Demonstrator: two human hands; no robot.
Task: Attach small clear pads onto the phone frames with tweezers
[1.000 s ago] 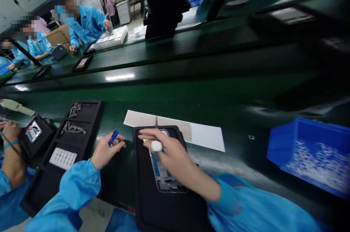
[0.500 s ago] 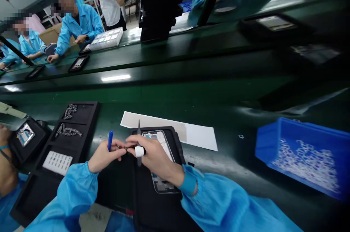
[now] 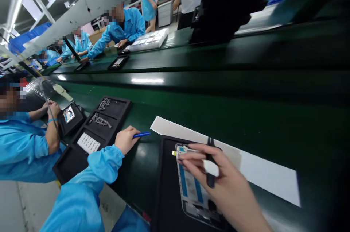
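My left hand [image 3: 125, 139] rests on the green bench and is closed around a blue pen-like tool [image 3: 141, 135] that points right. My right hand [image 3: 218, 181] holds black tweezers [image 3: 210, 162] with a white band, its fingertips over the top end of a phone frame [image 3: 193, 186]. The frame lies in a black tray [image 3: 166, 188] in front of me. A small yellow tab shows at the frame's top left corner.
A white paper sheet [image 3: 262, 173] lies behind the tray. A black compartment tray [image 3: 93, 130] with small metal parts and a white label sheet sits to the left. A co-worker's hands [image 3: 51, 109] work at a fixture beside it. More workers sit across the conveyor.
My hands have separated: the left one moved away to the left with the blue tool, the right one went back over the phone frame's top. The view swung left and up.
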